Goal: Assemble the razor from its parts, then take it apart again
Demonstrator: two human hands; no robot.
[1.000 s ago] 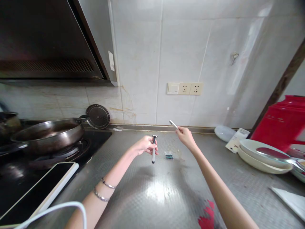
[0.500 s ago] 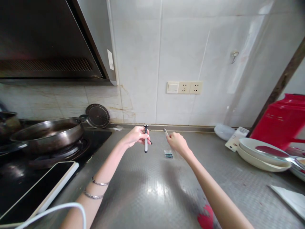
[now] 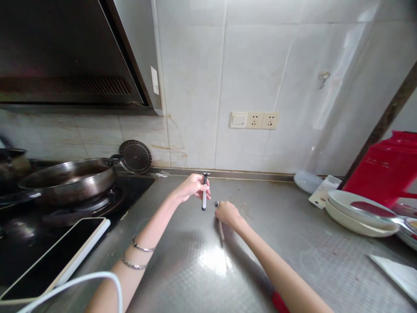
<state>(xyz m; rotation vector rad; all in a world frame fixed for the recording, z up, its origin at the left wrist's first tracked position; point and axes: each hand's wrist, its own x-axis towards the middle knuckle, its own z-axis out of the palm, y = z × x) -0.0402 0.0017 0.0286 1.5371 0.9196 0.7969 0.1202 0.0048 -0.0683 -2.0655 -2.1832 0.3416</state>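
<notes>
My left hand (image 3: 197, 187) is closed on a slim razor-like tool (image 3: 204, 193) with a grey-white handle and a dark top end, held upright above the steel counter. My right hand (image 3: 227, 213), just to its right and lower, is closed round a thin stick-like item (image 3: 221, 231). One end of that item points down toward me, and a small dark and silver tip shows above the fingers. What it is I cannot make out. The small clear packet with teal strips is hidden from view.
On the left, a steel pan (image 3: 70, 180) sits on the black stove, with a phone-like device (image 3: 54, 261) and a white cable (image 3: 97, 274) nearer. On the right stand stacked plates (image 3: 355, 217), a white card (image 3: 325, 191) and a red container (image 3: 379, 169).
My right hand has moved left and toward me with the thin item, which now points downward. The small packet has gone out of sight. My left hand has shifted slightly right in view.
</notes>
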